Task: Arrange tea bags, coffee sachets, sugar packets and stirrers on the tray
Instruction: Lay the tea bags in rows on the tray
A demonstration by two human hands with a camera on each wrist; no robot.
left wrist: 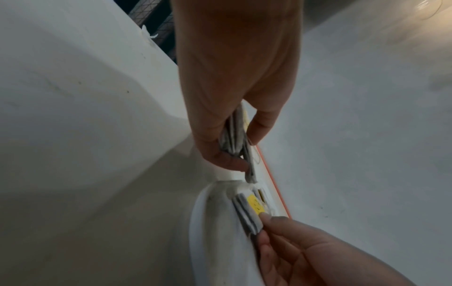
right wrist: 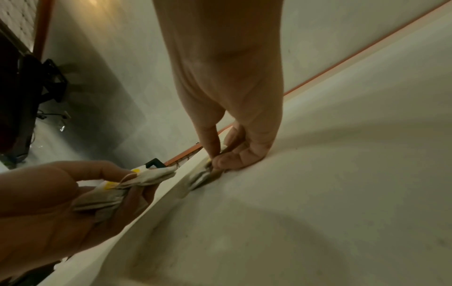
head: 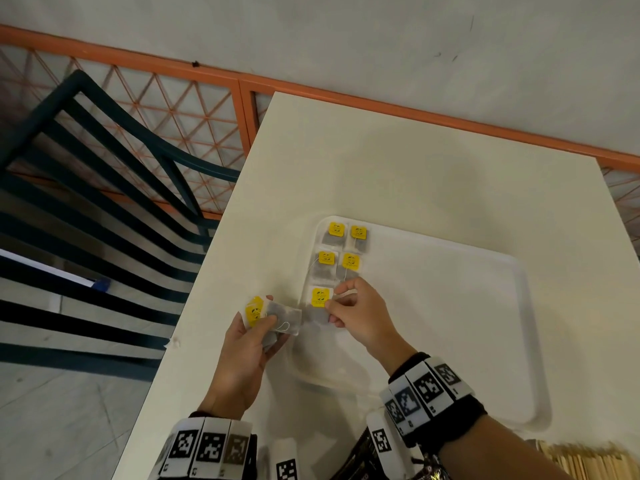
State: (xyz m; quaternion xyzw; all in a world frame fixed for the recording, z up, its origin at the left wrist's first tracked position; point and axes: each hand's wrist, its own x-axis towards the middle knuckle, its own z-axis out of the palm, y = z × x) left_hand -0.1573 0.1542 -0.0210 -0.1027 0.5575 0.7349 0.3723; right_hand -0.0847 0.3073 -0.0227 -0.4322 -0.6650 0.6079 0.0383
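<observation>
**Fifth tea bag goes down on the tray**

A person's right hand (head: 360, 313) pinches a grey paper tea bag with a square yellow tag (head: 320, 303), thumb and curled fingers closed on its right edge as it lies in the near-left corner of the shallow white plastic tray (head: 519, 341). The right wrist view shows the fingertips (right wrist: 220, 162) pressed down onto the bag just inside the tray's raised rim.

Beyond that hand, four more grey tea bags with yellow tags (head: 341, 251) lie flat in two neat pairs along the tray's left side, the nearer pair just past the knuckles. The rest of the tray stretches away to the right of the hand.

To the left, off the tray and just beside its rim, the left hand (head: 249, 344) grips a small bundle of grey tea bags with yellow tags and loose white strings (head: 273, 315), thumb on top and fingers curled beneath. In the left wrist view the bundle (left wrist: 238, 135) hangs edge-on between thumb and fingers above the white rectangular table (head: 415, 161).

Both wrists wear black bands with square black-and-white printed markers (head: 426, 389). Below the right forearm lies a row of pale wooden stirrers (head: 585, 459). A dark green slatted chair (head: 104, 188) stands well to the left of the left hand.
</observation>
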